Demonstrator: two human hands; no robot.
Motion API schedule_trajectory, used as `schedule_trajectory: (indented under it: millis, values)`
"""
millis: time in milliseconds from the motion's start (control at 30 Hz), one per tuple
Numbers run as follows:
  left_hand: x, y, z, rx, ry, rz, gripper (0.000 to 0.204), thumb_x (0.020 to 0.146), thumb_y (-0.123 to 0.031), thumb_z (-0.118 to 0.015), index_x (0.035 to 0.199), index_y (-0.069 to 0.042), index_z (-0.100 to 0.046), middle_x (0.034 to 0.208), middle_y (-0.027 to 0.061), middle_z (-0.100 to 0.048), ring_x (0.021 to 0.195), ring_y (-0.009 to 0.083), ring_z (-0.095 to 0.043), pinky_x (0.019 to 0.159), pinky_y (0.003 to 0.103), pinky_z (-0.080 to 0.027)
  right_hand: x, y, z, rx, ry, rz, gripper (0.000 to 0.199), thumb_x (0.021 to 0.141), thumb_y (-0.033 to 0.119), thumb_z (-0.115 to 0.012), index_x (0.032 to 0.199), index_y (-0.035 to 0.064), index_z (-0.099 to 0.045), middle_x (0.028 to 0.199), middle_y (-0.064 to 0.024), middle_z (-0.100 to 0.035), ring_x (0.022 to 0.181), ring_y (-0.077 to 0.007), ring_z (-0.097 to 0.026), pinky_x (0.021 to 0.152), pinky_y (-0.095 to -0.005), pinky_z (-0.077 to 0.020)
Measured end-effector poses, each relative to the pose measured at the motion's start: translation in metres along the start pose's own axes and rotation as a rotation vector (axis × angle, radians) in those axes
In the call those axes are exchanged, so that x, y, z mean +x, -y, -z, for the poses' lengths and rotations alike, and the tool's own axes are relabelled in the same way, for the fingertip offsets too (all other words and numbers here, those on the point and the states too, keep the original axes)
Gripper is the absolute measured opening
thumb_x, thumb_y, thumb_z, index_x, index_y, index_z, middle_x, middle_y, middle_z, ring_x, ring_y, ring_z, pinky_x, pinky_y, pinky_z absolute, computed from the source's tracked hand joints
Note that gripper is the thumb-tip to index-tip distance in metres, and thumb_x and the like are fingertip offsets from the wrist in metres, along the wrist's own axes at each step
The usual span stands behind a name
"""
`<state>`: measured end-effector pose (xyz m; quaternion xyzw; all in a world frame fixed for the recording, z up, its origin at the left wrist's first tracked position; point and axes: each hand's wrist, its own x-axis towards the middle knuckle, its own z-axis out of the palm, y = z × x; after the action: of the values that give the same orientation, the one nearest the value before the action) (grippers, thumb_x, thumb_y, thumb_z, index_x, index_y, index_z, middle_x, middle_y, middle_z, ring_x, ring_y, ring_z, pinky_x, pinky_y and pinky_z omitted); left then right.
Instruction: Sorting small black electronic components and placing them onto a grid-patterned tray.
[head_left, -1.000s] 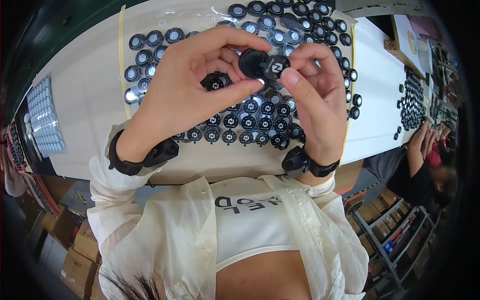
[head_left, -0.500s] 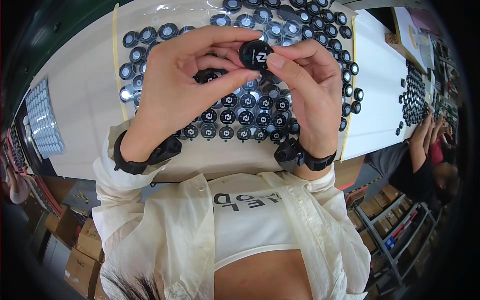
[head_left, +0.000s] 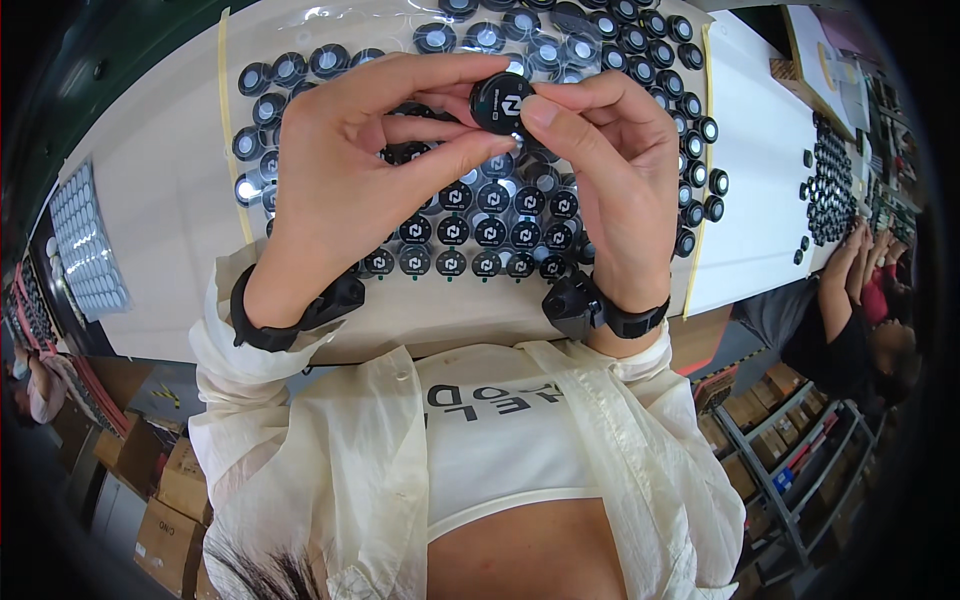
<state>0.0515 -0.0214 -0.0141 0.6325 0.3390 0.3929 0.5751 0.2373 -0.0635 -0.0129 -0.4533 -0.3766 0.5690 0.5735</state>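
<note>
Between my two hands, above the table, is a round black disc-shaped part [head_left: 497, 104] with a white emblem on its face. My left hand [head_left: 370, 150] grips its left edge between thumb and fingers. On its right edge, the thumb and index finger of my right hand [head_left: 610, 140] pinch it. Below and around my hands lie rows of similar black discs [head_left: 453, 231], face up with the same emblem, partly hidden by my hands. Farther off, black round parts with pale centres [head_left: 435, 39] sit in and around clear plastic trays [head_left: 545, 50].
Yellow tape strips [head_left: 233, 150] run along the table [head_left: 175, 110] at left and right. A clear tray of white discs [head_left: 90, 240] lies at the far left. More black parts [head_left: 828, 185] are on a white surface at right, near another person's arms [head_left: 838, 265]. Cardboard boxes [head_left: 170, 540] stand at lower left.
The held disc and both hands have shifted very slightly left in the picture. The grip of both hands looks the same.
</note>
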Motion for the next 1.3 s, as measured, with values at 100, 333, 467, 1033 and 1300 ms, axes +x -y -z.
schedule_trajectory:
  millis: [100, 333, 467, 1033, 1300]
  values:
    - [-0.001, 0.0, -0.001, 0.027, -0.022, 0.001, 0.047, 0.075, 0.016, -0.072, 0.12, 0.008, -0.063, 0.113, 0.0157, -0.065, 0.097, 0.0172, -0.063, 0.083, 0.032, -0.063, -0.001, 0.0, -0.002, -0.005, -0.015, 0.009, 0.013, 0.084, -0.003, -0.073, 0.096, -0.0051, -0.069, 0.092, -0.0135, -0.072, 0.086, -0.0149, -0.069, 0.079, -0.0245, -0.0554]
    - [0.001, 0.008, 0.003, 0.142, -0.031, -0.01, 0.047, 0.075, 0.013, -0.073, 0.12, 0.002, -0.066, 0.104, 0.0107, -0.066, 0.093, 0.0152, -0.062, 0.084, 0.03, -0.061, 0.0, -0.001, -0.012, -0.282, -0.109, 0.052, 0.013, 0.083, -0.001, -0.074, 0.094, -0.0054, -0.072, 0.093, -0.014, -0.073, 0.086, -0.0152, -0.07, 0.081, -0.025, -0.0561]
    - [0.016, 0.005, 0.011, 0.327, 0.014, 0.004, 0.04, 0.08, 0.007, -0.073, 0.118, 0.001, -0.068, 0.111, 0.0081, -0.067, 0.096, 0.0145, -0.063, 0.088, 0.03, -0.058, 0.009, -0.011, -0.004, -0.813, -0.056, 0.435, 0.014, 0.089, 0.007, -0.069, 0.099, -0.0011, -0.074, 0.092, -0.0126, -0.074, 0.094, -0.0167, -0.069, 0.084, -0.0303, -0.0539]
    - [0.169, 0.033, 0.074, 1.137, 0.217, -0.357, 0.037, 0.083, -0.023, -0.07, 0.113, -0.001, -0.067, 0.108, 0.0209, -0.063, 0.104, 0.0366, -0.06, 0.094, 0.04, -0.047, 0.007, 0.008, 0.034, -0.848, -0.088, 0.147, 0.024, 0.084, 0.005, -0.067, 0.108, 0.0027, -0.07, 0.096, -0.0103, -0.07, 0.082, -0.0186, -0.066, 0.072, -0.0293, -0.0514]
    - [0.17, 0.042, 0.023, 1.04, 0.284, -0.373, 0.041, 0.077, -0.026, -0.076, 0.104, 0.002, -0.065, 0.096, 0.0219, -0.067, 0.094, 0.0372, -0.064, 0.087, 0.041, -0.051, 0.009, 0.015, 0.024, -1.007, 0.078, 0.066, 0.019, 0.08, -0.002, -0.069, 0.1, 0.0007, -0.067, 0.094, -0.0071, -0.071, 0.082, -0.0161, -0.066, 0.072, -0.0268, -0.0497]
